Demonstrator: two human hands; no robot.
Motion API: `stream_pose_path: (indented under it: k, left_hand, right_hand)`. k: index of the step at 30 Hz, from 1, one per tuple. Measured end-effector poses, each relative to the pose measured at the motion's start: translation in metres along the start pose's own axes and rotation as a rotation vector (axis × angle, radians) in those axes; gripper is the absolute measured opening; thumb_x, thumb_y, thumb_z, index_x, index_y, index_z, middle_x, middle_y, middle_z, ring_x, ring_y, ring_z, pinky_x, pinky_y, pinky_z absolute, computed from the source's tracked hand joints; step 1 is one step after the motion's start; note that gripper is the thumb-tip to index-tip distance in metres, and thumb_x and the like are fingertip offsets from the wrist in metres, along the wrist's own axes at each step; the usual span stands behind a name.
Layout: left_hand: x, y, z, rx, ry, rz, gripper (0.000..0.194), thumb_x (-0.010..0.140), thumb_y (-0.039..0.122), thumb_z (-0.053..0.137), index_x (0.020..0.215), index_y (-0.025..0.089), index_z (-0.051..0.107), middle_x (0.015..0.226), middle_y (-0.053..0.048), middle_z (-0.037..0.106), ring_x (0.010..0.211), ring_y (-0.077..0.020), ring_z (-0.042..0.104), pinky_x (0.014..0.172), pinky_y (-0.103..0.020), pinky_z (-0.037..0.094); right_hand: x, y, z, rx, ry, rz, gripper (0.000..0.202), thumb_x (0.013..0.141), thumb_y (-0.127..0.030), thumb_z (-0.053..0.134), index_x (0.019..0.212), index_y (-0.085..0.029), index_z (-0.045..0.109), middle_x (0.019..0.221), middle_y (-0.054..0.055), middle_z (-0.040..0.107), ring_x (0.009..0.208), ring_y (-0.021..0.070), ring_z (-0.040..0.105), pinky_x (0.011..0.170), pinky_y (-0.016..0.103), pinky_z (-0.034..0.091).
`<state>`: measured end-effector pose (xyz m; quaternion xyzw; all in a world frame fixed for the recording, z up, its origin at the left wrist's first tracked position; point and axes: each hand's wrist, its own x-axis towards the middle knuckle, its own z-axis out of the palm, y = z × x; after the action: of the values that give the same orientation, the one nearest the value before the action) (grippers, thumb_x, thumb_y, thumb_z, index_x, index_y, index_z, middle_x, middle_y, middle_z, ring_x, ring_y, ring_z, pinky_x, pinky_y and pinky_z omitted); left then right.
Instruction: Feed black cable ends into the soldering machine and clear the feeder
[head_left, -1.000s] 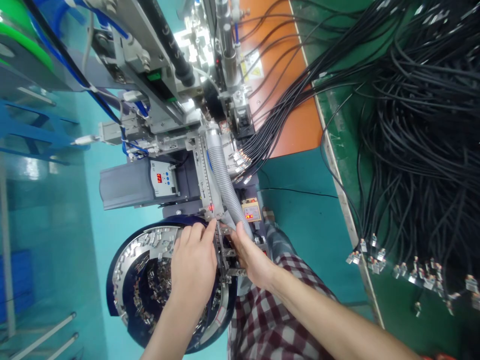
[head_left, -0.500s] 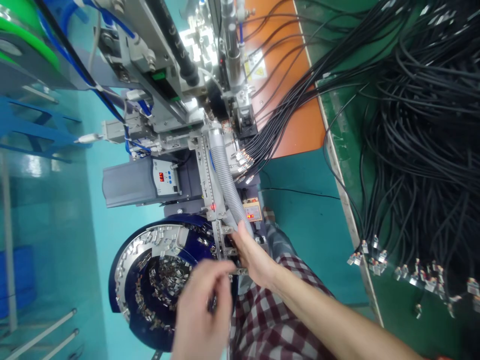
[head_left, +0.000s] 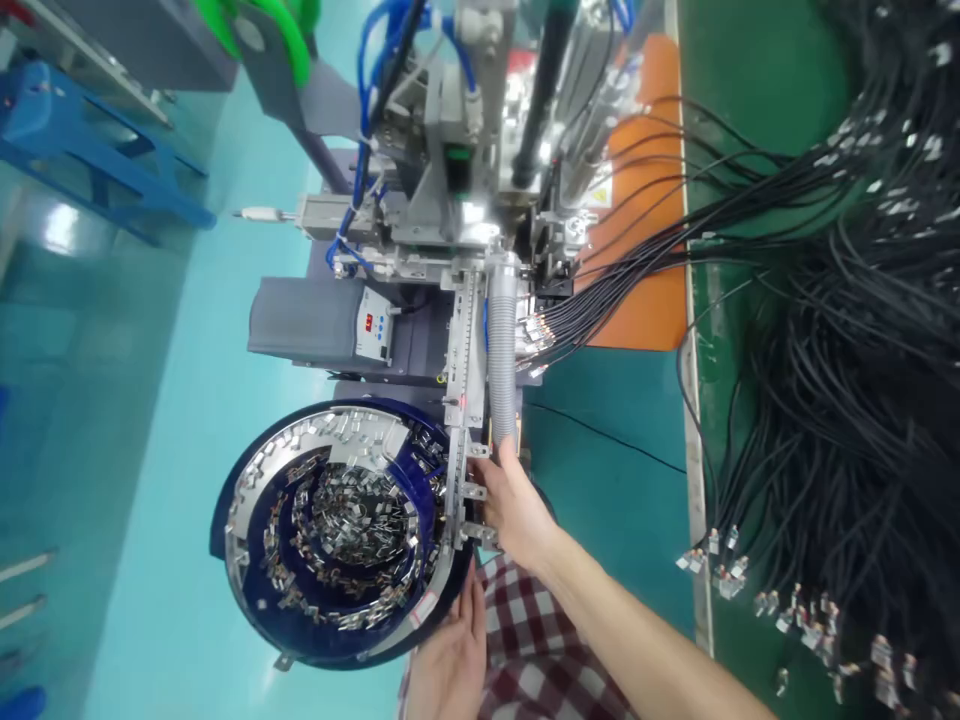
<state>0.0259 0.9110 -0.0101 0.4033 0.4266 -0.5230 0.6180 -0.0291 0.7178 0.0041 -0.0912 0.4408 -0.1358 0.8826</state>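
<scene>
Round dark-blue bowl (head_left: pixel 256 535): small silvery metal pieces (head_left: pixel 352 515) heaped mid-bowl, others ringing heap. Slim grey metal rail (head_left: pixel 468 350) at bowl's right side, long axis pointing forward. Left hand (head_left: pixel 454 650) fingers straight, at bowl's near side; right hand (head_left: pixel 517 510) beside rail, grip unclear.

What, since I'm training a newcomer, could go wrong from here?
The right hand's fingers reach in behind the brackets beside the track, so they might get pinched or knock it askew.

The left hand is at the edge of the bowl; a bump could jostle the loose metal parts inside.

The hose runs down to the right hand; pushing it sideways might disturb the cable ends beside it.
</scene>
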Motion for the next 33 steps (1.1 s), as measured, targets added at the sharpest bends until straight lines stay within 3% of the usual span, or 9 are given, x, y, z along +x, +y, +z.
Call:
stream_pose_path:
  k: [4, 8, 12, 15, 18, 22, 25, 28, 33]
  left_hand:
    - [-0.012, -0.001, 0.022, -0.1, 0.251, 0.011, 0.066, 0.079, -0.01, 0.032, 0.145, 0.001, 0.03, 0.12, -0.021, 0.065, 0.126, -0.0288, 0.048, 0.1, -0.039, 0.05]
    - [-0.016, 0.001, 0.034, -0.117, 0.339, 0.023, 0.063, 0.081, -0.011, 0.037, 0.143, 0.002, 0.033, 0.117, -0.021, 0.067, 0.121, -0.0301, 0.054, 0.096, -0.039, 0.053]
    - [-0.016, 0.003, 0.035, -0.078, 0.344, 0.062, 0.066, 0.08, -0.014, 0.037, 0.143, 0.005, 0.034, 0.11, -0.02, 0.07, 0.119, -0.0322, 0.054, 0.095, -0.043, 0.054]
    - [-0.016, 0.003, 0.032, -0.052, 0.347, 0.054, 0.068, 0.078, -0.015, 0.037, 0.143, 0.005, 0.033, 0.109, -0.02, 0.07, 0.117, -0.0332, 0.055, 0.093, -0.043, 0.056]
    - [-0.015, 0.003, 0.031, -0.054, 0.339, 0.051, 0.071, 0.077, -0.017, 0.036, 0.144, 0.005, 0.031, 0.111, -0.021, 0.069, 0.115, -0.0327, 0.058, 0.094, -0.045, 0.055]
    - [-0.014, 0.002, 0.035, -0.067, 0.369, 0.054, 0.073, 0.077, -0.017, 0.036, 0.146, 0.005, 0.026, 0.115, -0.022, 0.067, 0.113, -0.0313, 0.059, 0.096, -0.045, 0.052]
    - [-0.016, 0.002, 0.038, -0.07, 0.385, 0.039, 0.072, 0.078, -0.016, 0.035, 0.146, 0.004, 0.026, 0.118, -0.023, 0.065, 0.115, -0.0323, 0.057, 0.096, -0.045, 0.051]
    - [-0.017, 0.002, 0.041, -0.076, 0.376, 0.05, 0.072, 0.077, -0.016, 0.034, 0.146, 0.006, 0.029, 0.12, -0.023, 0.064, 0.118, -0.0329, 0.055, 0.098, -0.048, 0.05]
    - [-0.018, 0.004, 0.044, -0.085, 0.397, 0.034, 0.07, 0.077, -0.016, 0.033, 0.142, 0.008, 0.038, 0.124, -0.021, 0.063, 0.121, -0.0333, 0.051, 0.099, -0.048, 0.048]
  right_hand:
    - [0.0, -0.001, 0.003, -0.042, -0.006, 0.051, 0.079, 0.083, -0.079, 0.014, 0.127, -0.028, 0.055, 0.123, 0.007, 0.063, 0.117, 0.0249, 0.057, 0.1, 0.048, 0.043]
    - [0.004, 0.0, 0.006, -0.129, 0.004, 0.017, 0.08, 0.084, -0.078, 0.012, 0.122, -0.024, 0.058, 0.117, 0.01, 0.066, 0.11, 0.0275, 0.061, 0.093, 0.049, 0.049]
    - [-0.004, -0.001, 0.007, -0.335, 0.074, -0.052, 0.071, 0.089, -0.069, 0.015, 0.125, -0.023, 0.055, 0.118, 0.011, 0.066, 0.116, 0.0284, 0.057, 0.094, 0.049, 0.048]
    - [-0.024, -0.009, 0.005, -0.755, 0.185, -0.215, 0.052, 0.092, -0.057, 0.038, 0.127, -0.022, 0.053, 0.121, 0.01, 0.064, 0.121, 0.0265, 0.054, 0.101, 0.045, 0.043]
    - [-0.04, -0.021, 0.003, -1.222, 0.314, -0.443, 0.04, 0.095, -0.04, 0.04, 0.126, -0.019, 0.052, 0.114, 0.013, 0.064, 0.102, 0.0252, 0.062, 0.091, 0.042, 0.049]
    - [-0.032, -0.035, 0.006, -1.509, 0.329, -0.639, 0.034, 0.096, -0.025, 0.033, 0.123, -0.02, 0.054, 0.11, 0.012, 0.062, 0.084, 0.0213, 0.064, 0.073, 0.035, 0.052]
    - [-0.016, -0.039, 0.011, -1.642, 0.264, -0.651, 0.036, 0.095, -0.021, 0.037, 0.127, -0.02, 0.052, 0.109, 0.01, 0.066, 0.078, 0.0207, 0.066, 0.068, 0.033, 0.051]
    - [-0.007, -0.04, 0.016, -1.77, 0.283, -0.643, 0.038, 0.092, -0.019, 0.039, 0.129, -0.018, 0.051, 0.104, 0.01, 0.069, 0.07, 0.021, 0.066, 0.064, 0.032, 0.049]
    - [-0.006, -0.049, 0.019, -1.802, 0.251, -0.587, 0.029, 0.089, -0.017, 0.043, 0.114, -0.018, 0.058, 0.078, 0.003, 0.069, 0.061, 0.0185, 0.063, 0.056, 0.027, 0.043]
